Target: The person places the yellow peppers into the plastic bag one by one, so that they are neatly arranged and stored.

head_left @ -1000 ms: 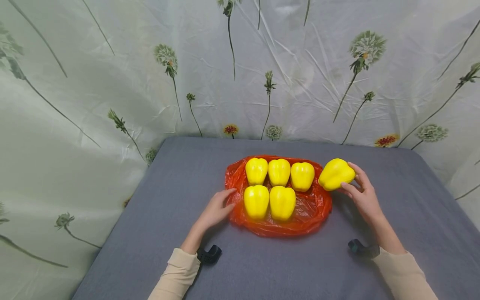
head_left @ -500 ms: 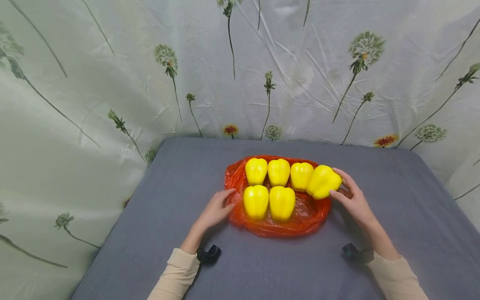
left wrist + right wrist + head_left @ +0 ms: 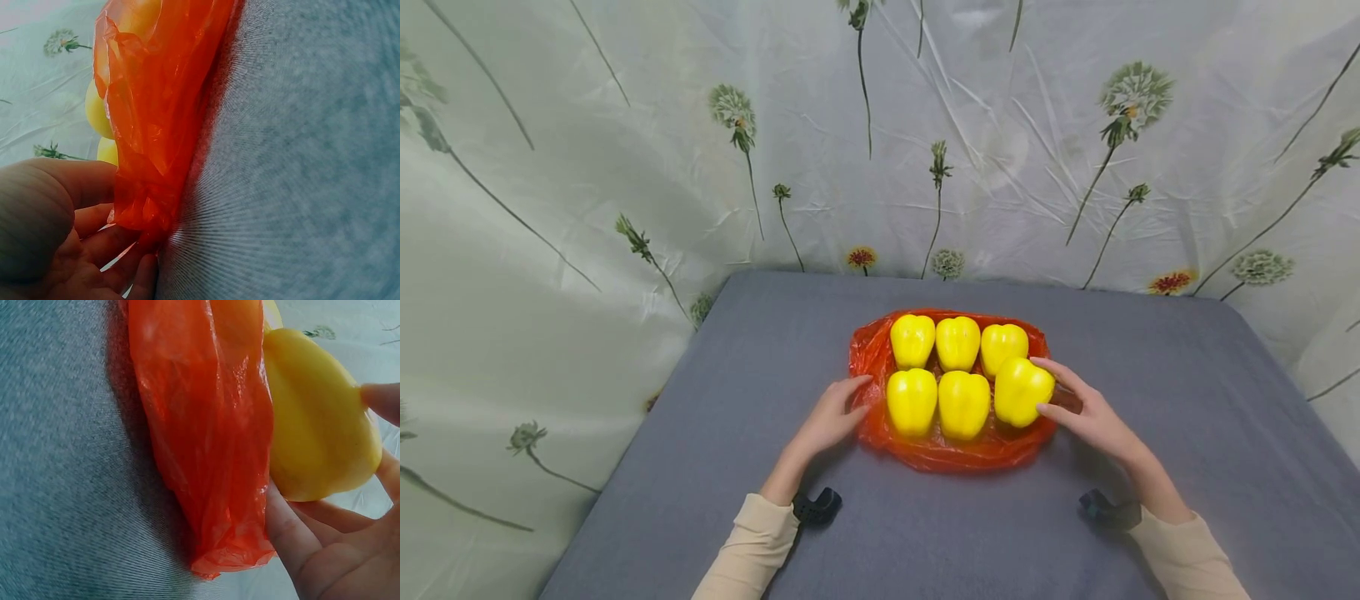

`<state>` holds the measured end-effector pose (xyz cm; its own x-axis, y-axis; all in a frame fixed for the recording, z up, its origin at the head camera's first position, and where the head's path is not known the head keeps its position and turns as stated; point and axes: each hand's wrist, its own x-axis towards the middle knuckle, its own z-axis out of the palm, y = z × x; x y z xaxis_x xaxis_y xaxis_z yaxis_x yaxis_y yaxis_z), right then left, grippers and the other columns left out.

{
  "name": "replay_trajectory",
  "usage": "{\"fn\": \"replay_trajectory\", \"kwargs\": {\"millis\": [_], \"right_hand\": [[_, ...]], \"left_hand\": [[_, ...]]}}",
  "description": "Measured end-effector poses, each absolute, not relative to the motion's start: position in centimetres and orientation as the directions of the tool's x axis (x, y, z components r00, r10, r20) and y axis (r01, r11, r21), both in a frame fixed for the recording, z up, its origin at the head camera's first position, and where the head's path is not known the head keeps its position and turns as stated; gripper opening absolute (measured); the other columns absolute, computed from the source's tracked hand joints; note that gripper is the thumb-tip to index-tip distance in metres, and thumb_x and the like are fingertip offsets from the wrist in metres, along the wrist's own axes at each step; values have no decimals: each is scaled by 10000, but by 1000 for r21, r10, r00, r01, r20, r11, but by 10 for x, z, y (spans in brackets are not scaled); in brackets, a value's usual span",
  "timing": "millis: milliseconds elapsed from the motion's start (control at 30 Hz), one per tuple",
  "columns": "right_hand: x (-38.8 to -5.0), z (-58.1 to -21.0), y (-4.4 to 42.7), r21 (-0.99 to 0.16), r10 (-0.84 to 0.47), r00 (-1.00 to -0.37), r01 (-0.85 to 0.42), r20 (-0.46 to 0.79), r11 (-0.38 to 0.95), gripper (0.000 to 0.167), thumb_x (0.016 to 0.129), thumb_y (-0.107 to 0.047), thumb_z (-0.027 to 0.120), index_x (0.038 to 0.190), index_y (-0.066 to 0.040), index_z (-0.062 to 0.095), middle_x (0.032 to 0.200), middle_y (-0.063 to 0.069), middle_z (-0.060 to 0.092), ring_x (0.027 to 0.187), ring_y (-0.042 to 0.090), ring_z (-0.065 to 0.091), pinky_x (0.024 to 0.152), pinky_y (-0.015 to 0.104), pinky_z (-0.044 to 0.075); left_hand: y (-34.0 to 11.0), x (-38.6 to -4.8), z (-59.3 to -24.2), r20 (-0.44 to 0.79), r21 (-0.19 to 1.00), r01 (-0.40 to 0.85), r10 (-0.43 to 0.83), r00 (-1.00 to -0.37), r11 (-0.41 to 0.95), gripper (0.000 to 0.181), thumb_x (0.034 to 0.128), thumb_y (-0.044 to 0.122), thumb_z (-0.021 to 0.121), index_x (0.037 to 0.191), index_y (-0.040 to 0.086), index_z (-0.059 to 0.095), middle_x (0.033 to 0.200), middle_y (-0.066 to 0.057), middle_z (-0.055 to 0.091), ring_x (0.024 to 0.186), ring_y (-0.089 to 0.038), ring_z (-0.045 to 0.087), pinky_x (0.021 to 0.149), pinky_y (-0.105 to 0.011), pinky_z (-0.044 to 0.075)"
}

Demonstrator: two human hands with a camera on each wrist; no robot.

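A yellow bell pepper [image 3: 1022, 393] is held between the thumb and fingers of my right hand [image 3: 1093, 419], over the front right part of an open red plastic bag [image 3: 925, 454]. The right wrist view shows this pepper [image 3: 319, 419] tilted just beyond the bag's wall. Several other yellow bell peppers [image 3: 912, 403] stand in the bag, with a back row [image 3: 958, 343] and a front row. My left hand [image 3: 831, 417] rests at the bag's left edge, thumb and fingers apart. In the left wrist view its fingers [image 3: 112, 244] touch the bag's rim.
The bag lies on a grey cloth-covered table [image 3: 760, 350]. A pale curtain [image 3: 820, 142] with dandelion prints hangs behind it and at the left. A dark strap device sits on my left wrist [image 3: 817, 507] and on my right wrist [image 3: 1108, 508].
My right hand has carried the bell pepper leftward and towards me, from beyond the bag's right edge to the front row's right end. My left hand has stayed put.
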<state>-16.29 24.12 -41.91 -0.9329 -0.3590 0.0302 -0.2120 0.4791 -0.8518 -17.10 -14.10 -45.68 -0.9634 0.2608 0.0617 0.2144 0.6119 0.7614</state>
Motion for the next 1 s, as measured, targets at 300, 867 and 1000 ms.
{"fn": "replay_trajectory", "kwargs": {"millis": [300, 867, 1000], "right_hand": [[-162, -421, 244, -828, -453, -891, -260, 7, 498, 587, 921, -210, 568, 1453, -200, 320, 1492, 160, 333, 1084, -172, 436, 870, 108, 453], [-162, -419, 246, -801, -473, -873, -197, -119, 565, 649, 924, -289, 529, 1493, -271, 216, 1542, 202, 227, 1328, 459, 283, 962, 721, 329], [-162, -420, 247, -802, -485, -864, -192, -135, 566, 666, 934, -279, 516, 1506, -257, 175, 1550, 222, 188, 1326, 475, 272, 960, 722, 328]], "left_hand": [[-141, -171, -457, 59, 765, 209, 256, -965, 610, 474, 885, 123, 579, 1346, 60, 489, 1351, -156, 532, 1251, -341, 471, 1078, -517, 369], [-141, -171, -457, 67, 758, 217, 258, -964, 615, 471, 883, 127, 583, 1341, 61, 495, 1351, -153, 536, 1249, -341, 473, 1076, -511, 371], [-141, -171, -457, 75, 758, 224, 259, -963, 612, 471, 880, 120, 582, 1339, 59, 497, 1346, -153, 540, 1244, -340, 479, 1072, -512, 374]]}}
